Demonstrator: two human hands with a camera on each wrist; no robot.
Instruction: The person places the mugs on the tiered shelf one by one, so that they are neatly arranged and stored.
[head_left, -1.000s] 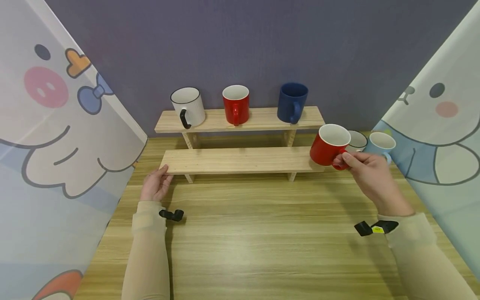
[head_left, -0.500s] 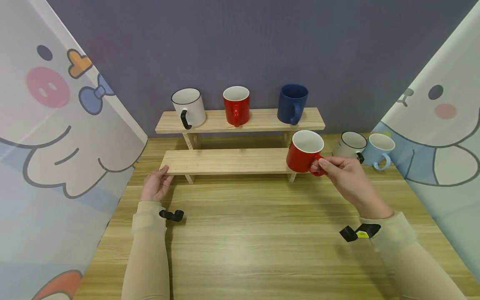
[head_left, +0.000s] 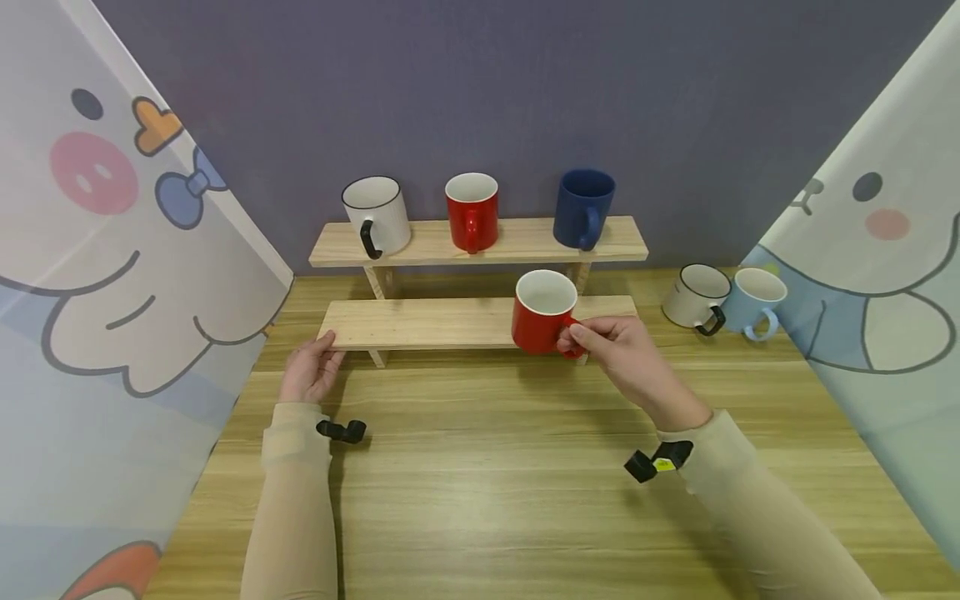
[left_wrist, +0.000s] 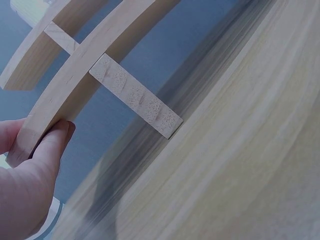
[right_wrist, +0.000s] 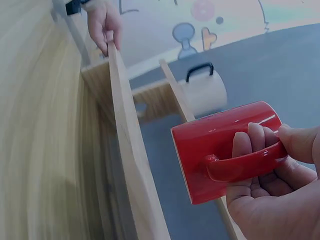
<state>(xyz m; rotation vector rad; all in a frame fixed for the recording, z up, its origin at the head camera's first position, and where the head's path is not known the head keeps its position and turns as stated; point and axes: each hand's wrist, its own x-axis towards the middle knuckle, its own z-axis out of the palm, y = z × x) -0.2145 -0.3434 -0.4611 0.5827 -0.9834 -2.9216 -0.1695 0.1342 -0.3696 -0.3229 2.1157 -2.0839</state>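
- A dark wall (head_left: 480, 92) stands behind the rack (head_left: 420, 321), a wooden two-board piece on a wood-grain table (head_left: 487, 483); cartoon-printed panels flank it, the left panel (head_left: 217, 283) and the right panel (head_left: 840, 333) both slanting.
- The held mug (head_left: 536, 325) — red outside, white inside — is off the table, at the right half of the rack's lower board, its base overlapping that board's front edge in the head view; whether they touch I cannot tell.
- The right hand (head_left: 622, 354), at the rack's right front, is clamped on the held mug's handle, thumb on one side and fingers through the loop.
- The left hand (head_left: 309, 371) pinches the left end of the rack's lower board, thumb above and fingers beneath.
- On the rack's upper board, left to right: a white mug (head_left: 386, 221) with a black handle, a red mug (head_left: 476, 212) and a navy mug (head_left: 573, 212).
- Right of the rack — on the table — sit a cream mug (head_left: 686, 304) and a pale blue mug (head_left: 742, 304), close together.
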